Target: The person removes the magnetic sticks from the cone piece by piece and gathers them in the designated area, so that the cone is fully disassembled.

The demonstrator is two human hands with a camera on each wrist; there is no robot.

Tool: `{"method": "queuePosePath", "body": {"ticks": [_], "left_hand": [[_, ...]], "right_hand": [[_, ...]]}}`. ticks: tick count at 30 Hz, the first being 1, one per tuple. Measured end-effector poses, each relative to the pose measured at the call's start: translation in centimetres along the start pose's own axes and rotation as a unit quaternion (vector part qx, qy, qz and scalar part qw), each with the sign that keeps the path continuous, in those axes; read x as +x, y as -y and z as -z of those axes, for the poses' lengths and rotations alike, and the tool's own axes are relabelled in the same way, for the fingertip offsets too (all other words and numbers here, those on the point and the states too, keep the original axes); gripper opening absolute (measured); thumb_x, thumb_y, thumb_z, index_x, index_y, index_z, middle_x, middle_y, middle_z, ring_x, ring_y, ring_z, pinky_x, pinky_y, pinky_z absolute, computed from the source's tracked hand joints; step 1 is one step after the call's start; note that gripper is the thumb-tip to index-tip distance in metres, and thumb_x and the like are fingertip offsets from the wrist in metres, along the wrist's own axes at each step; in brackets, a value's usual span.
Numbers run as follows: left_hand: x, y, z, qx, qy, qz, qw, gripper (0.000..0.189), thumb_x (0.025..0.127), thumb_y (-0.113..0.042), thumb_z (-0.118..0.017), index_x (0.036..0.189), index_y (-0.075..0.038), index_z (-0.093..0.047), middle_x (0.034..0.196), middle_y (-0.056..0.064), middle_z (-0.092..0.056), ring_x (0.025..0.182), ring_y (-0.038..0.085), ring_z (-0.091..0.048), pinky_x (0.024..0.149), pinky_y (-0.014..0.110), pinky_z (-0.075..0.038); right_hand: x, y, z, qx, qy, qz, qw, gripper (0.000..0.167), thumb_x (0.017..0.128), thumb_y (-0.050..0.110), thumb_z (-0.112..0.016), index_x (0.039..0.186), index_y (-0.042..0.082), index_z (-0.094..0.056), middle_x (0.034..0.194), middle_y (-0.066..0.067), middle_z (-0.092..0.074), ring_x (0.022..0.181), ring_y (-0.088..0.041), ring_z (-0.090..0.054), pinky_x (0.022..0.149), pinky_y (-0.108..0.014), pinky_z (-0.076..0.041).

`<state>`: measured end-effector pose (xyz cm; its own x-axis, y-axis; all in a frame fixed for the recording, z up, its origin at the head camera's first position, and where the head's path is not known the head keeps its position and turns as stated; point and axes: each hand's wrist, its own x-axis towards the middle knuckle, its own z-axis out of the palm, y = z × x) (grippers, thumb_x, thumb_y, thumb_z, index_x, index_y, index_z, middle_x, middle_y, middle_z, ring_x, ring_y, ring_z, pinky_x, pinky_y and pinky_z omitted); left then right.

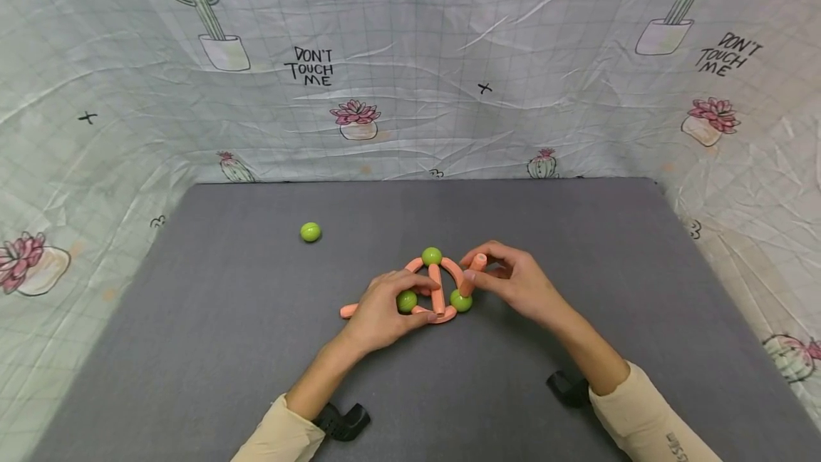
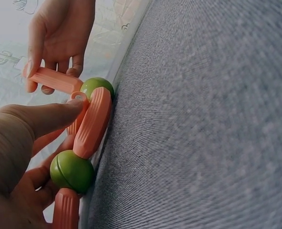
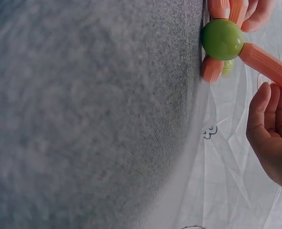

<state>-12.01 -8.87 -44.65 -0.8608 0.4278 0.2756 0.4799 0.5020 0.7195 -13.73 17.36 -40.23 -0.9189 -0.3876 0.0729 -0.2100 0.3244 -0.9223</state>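
Grey tabletop (image 1: 224,305): head view alone shows four balls (image 1: 432,256).

We've got super smooth, glossy plastic-looking green balls (image 2: 72,171), ribbed plasticky orange rods (image 2: 93,121) with a duller sheen, a matt, rough-weave cloth desk (image 1: 192,348), plus crinkly, slightly shiny sheeting (image 1: 417,55).

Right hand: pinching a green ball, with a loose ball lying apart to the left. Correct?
Not quite: the head view shows the right hand pinching an orange rod, whose end meets a green ball. The loose ball does lie apart to the left.
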Motion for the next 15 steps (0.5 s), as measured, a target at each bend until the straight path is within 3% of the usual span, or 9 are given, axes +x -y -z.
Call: {"method": "queuePosePath", "body": {"ticks": [5, 11, 15], "left_hand": [[-0.05, -0.08, 0.0, 0.001, 0.0, 0.008, 1.0, 0.038, 0.08, -0.023, -0.092, 0.115, -0.022, -0.077, 0.106, -0.005, -0.077, 0.103, 0.016, -0.069, 0.104, 0.047, -0.048], [-0.13, -0.1, -0.07, -0.005, 0.003, 0.023, 0.9997, 0.04, 0.079, -0.024, -0.093, 0.115, -0.024, -0.076, 0.107, -0.007, -0.077, 0.108, 0.017, -0.068, 0.111, 0.054, -0.043], [-0.14, 0.0, -0.08, -0.004, 0.005, 0.029, 0.9996, 0.04, 0.079, -0.025, -0.093, 0.116, -0.025, -0.076, 0.107, -0.009, -0.077, 0.108, 0.017, -0.067, 0.113, 0.056, -0.041]], "right_hand": [[-0.14, -0.18, 0.18, -0.005, -0.003, 0.005, 1.0, 0.028, 0.099, 0.019, -0.074, 0.122, 0.004, -0.07, 0.124, -0.018, -0.069, 0.106, -0.008, -0.067, 0.091, -0.031, -0.059], [-0.54, -0.6, 0.43, -0.011, -0.008, 0.009, 0.9999, 0.026, 0.099, 0.02, -0.074, 0.122, 0.008, -0.071, 0.125, -0.019, -0.069, 0.104, -0.007, -0.068, 0.09, -0.028, -0.059], [-0.89, -0.81, 0.82, -0.002, -0.01, 0.009, 0.9999, 0.023, 0.098, 0.018, -0.074, 0.12, 0.011, -0.071, 0.123, -0.021, -0.069, 0.1, -0.019, -0.072, 0.086, -0.029, -0.06]]}}
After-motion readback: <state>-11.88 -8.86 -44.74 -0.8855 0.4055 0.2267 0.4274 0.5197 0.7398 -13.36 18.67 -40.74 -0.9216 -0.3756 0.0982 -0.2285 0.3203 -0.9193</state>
